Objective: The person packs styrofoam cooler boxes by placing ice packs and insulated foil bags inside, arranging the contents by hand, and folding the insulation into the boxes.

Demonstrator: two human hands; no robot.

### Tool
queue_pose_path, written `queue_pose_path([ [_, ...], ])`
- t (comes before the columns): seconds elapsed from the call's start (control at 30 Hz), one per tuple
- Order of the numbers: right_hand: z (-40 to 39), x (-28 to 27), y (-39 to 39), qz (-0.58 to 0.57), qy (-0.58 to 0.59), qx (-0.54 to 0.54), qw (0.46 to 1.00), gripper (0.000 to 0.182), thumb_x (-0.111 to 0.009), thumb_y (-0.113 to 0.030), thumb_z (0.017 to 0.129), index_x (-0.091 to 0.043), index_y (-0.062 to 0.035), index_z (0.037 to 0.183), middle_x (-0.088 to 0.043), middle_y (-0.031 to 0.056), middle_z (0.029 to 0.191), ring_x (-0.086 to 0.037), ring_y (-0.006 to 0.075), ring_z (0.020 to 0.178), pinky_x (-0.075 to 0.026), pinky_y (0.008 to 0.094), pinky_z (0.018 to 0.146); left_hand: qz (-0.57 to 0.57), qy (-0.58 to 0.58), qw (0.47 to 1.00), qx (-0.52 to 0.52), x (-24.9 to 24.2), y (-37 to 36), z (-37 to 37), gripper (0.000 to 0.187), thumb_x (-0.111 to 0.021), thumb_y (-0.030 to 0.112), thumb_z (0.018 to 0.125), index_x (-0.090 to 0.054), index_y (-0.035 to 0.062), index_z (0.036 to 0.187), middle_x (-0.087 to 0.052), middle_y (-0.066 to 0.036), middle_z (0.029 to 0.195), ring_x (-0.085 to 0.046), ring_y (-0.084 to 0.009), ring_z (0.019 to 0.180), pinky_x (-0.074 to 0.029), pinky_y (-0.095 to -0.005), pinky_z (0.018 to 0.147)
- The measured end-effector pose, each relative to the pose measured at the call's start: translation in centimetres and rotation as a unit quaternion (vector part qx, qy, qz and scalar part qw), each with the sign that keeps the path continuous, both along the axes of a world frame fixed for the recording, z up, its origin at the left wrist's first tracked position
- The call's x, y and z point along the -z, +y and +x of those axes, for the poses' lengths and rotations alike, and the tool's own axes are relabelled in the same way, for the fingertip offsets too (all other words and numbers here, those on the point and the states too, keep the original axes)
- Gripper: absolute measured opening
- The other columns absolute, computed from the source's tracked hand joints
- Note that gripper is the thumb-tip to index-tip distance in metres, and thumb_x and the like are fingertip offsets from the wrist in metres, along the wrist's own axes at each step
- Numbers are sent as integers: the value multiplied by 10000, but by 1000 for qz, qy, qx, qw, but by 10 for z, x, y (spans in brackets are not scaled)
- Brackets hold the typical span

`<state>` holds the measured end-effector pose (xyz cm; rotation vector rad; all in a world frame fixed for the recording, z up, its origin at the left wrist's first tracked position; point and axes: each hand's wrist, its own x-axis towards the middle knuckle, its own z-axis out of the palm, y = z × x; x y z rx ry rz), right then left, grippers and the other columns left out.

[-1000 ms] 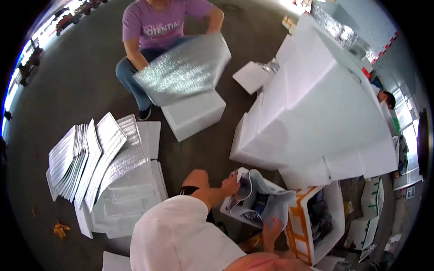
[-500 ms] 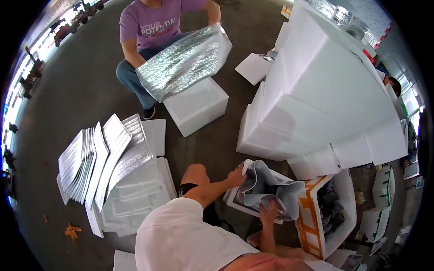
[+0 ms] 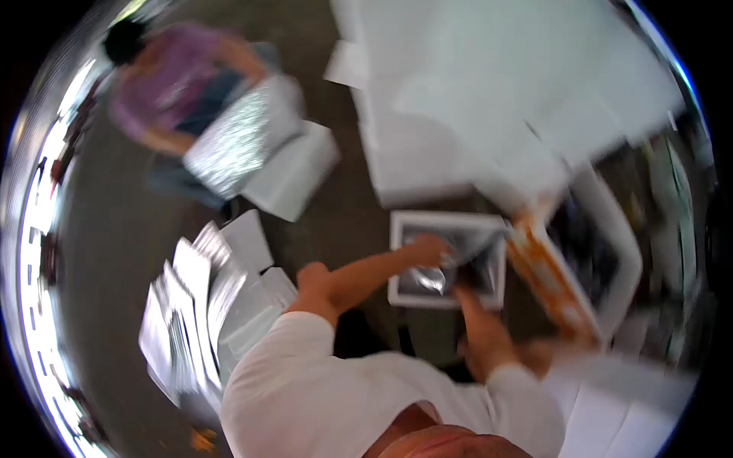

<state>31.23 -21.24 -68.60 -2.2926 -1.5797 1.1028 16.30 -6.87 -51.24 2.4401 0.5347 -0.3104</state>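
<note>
A white foam box (image 3: 446, 302) stands in front of me with a silver foil liner (image 3: 429, 281) inside it. My left hand (image 3: 429, 250) reaches over the box's left side and is down at the liner; its fingers are smeared by motion. At the near rim, my right hand (image 3: 466, 295) reaches into the box against the liner, and its fingers are mostly hidden. Whether either hand pinches the foil cannot be made out.
A taped foam box (image 3: 622, 263) with dark contents sits at the right. Large white foam boxes (image 3: 458, 114) are stacked ahead. Foil liners (image 3: 179, 305) and foam lids (image 3: 248, 237) lie left. Another person (image 3: 172, 84) handles a foil sheet (image 3: 233, 145) over a white box (image 3: 294, 172).
The liner, which stood up above the rim, now sits down inside the box. My left hand has gone from the box's far-left edge into it. My view has shifted and blurred.
</note>
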Motion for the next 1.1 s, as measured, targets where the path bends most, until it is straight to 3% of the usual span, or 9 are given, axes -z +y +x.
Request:
queue_pose_path([
  [0.23,14,-98,-21,-137,-21,52,989,363,-601,-233,882,-608,-31,1184,-651,161,1125,-635,267,934,-501,370,814,-16,106,994,5,76,-63,14,632,-579,226,836,-383,253,1436,-526,-212,1288,-524,-395,1162,-484,-503,873],
  [0.3,38,-140,-55,54,196,258,945,388,-637,-225,853,-605,-26,1185,-634,193,1151,-633,251,999,-499,334,807,0,116,993,-5,85,-69,25,631,-565,241,845,-368,270,1444,-492,-232,1319,-500,-409,1183,-462,-542,895],
  [0.4,52,-203,-58,266,37,449,852,405,-664,-262,852,-611,-44,1189,-638,165,1120,-654,218,913,-500,321,754,57,162,985,-28,114,-78,32,569,-454,298,901,-339,303,1458,-449,-231,1366,-424,-387,1243,-333,-691,926],
  [0.63,-3,-116,8,24,-88,-140,986,414,-442,-317,984,-493,-160,1364,-456,176,1400,-491,354,1222,-385,438,1028,32,179,982,-54,122,-71,23,501,-480,374,918,-514,108,1340,-525,-178,1324,-500,-342,1179,-387,-615,932],
  [0.73,10,44,-6,177,-147,-190,954,385,-348,-291,1010,-513,-212,1349,-407,116,1467,-355,391,1344,-260,496,1122,-169,-24,980,-107,111,-57,-25,321,-578,332,883,-702,36,869,-638,-191,1108,-572,-345,1065,-444,-485,879],
  [0.8,14,31,9,104,-132,-278,946,427,-431,-240,958,-487,-185,1378,-378,107,1494,-271,400,1393,-219,501,1149,51,-88,978,-180,103,-69,-69,515,-658,394,847,-588,52,1225,-565,-161,1237,-523,-336,1149,-433,-447,962],
  [0.83,7,15,5,7,8,-48,999,456,-479,-216,908,-505,-195,1363,-377,111,1494,-241,404,1404,-208,541,1143,-50,-58,953,-293,31,-83,-71,540,-650,396,852,-558,57,1262,-541,-149,1277,-500,-329,1192,-428,-445,975],
  [0.9,16,20,8,-3,-82,-262,962,450,-476,-268,931,-498,-152,1364,-310,159,1516,-198,433,1412,-208,560,1126,-106,105,967,-206,12,-82,-64,523,-592,361,889,-512,68,1314,-559,-186,1242,-536,-356,1150,-440,-464,959],
  [1.1,16,-2,4,-3,-110,-218,970,438,-439,-288,955,-516,-121,1353,-313,281,1477,-282,411,1383,-246,534,1100,-98,-18,978,-183,109,-103,-22,598,-538,215,853,-346,110,1410,-633,-254,1037,-639,-402,798,-484,-526,682],
])
